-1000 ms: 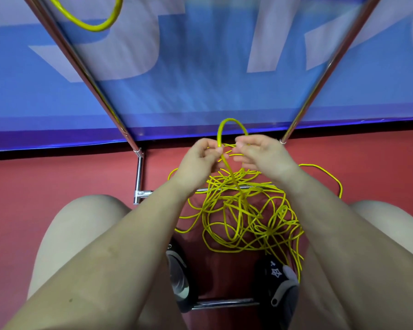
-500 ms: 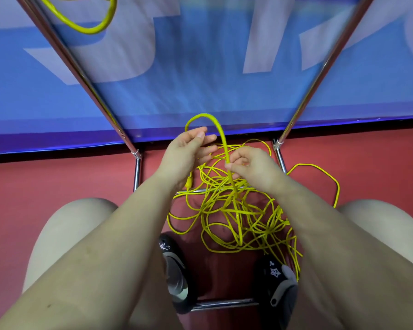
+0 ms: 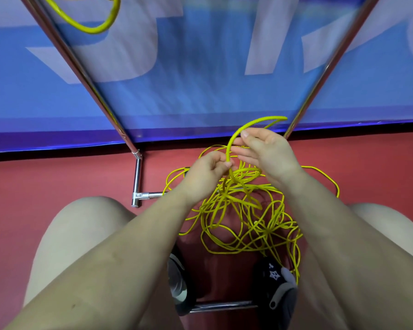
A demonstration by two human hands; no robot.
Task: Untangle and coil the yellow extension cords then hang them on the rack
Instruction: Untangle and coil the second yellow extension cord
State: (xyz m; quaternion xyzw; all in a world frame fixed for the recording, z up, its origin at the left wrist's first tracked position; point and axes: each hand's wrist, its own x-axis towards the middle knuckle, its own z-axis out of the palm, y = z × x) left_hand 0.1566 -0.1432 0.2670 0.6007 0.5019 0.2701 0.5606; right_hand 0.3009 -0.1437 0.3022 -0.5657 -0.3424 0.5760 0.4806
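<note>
Above the tangled yellow cord pile, left hand and right hand both seemingly pinch one raised cord loop.

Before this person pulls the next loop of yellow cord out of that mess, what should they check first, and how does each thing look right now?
1. Left hand grips the cord: ok, fingers curled round the strand.
2. Right hand has the same strand: ok, pinched at the fingertips.
3. Lifted loop is free of other strands: ok at the top; cannot tell below the hands.
4. Pile of cord on the floor is untangled: not ok, many crossings.
5. Cord is clear of the rack bars: not ok, strands lie over a bar.
6. Shoes are off the cord: cannot tell.
</note>
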